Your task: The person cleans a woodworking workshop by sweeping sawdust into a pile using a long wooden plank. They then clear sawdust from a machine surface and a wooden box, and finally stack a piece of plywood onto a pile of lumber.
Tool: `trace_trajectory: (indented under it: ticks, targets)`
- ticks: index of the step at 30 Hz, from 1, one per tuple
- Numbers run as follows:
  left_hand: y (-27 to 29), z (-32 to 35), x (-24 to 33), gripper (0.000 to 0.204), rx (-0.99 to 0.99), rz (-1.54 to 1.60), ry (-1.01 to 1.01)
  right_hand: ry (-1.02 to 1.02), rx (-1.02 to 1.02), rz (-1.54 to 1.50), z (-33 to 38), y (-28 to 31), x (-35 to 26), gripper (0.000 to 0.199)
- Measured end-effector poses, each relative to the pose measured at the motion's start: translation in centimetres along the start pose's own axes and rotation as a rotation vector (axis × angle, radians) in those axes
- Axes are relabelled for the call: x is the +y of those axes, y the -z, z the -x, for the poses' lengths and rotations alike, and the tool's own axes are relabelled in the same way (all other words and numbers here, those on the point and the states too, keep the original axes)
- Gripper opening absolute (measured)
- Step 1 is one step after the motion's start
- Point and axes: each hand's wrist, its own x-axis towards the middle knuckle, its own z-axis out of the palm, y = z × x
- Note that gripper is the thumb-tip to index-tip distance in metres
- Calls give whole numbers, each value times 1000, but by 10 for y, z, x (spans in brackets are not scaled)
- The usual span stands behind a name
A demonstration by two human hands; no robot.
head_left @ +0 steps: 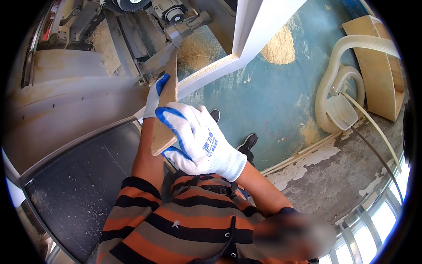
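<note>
A long, light-brown wooden board (163,137) stretches from near my body toward the machine at the far left. My left hand (154,97), in a white glove with blue coating, grips the board's left side, its thumb along the face; its other fingers are partly hidden. Over the near end of the board is my right hand (202,137), gloved the same way. Its thumb and fingers are apart and curved, overlapping the board's end in view; I cannot tell whether they touch it.
A dusty machine (145,39) with motors fills the far left. Beside it runs a white frame post (246,44). A dark panel (83,189) lies near left. Sawdust (279,47) is heaped on the blue-green floor. A ribbed hose (327,83), white tub (342,112) and wooden box (376,83) stand right.
</note>
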Motion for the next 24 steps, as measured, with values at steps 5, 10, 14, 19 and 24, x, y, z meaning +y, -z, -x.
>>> trace_trajectory:
  ticks: [5, 10, 14, 19, 24]
  targets:
    - [17, -31, -7, 30, -91, 154, 100, 13, -66, 27, -7, 7, 11, 67]
    - [40, -60, -20, 31, -450, 416, 290, 36, -177, 87, -17, 17, 10, 69]
    - [50, -84, -33, 36, -715, 601, 422, 59, -228, 88, -20, 22, 15, 63]
    - [-2, -77, -13, 29, -241, 346, 113, 61, -26, -33, -35, 1, 77, 58]
    - [49, -125, -20, 21, -293, 233, 192, -31, -14, 82, -38, -3, 57, 61]
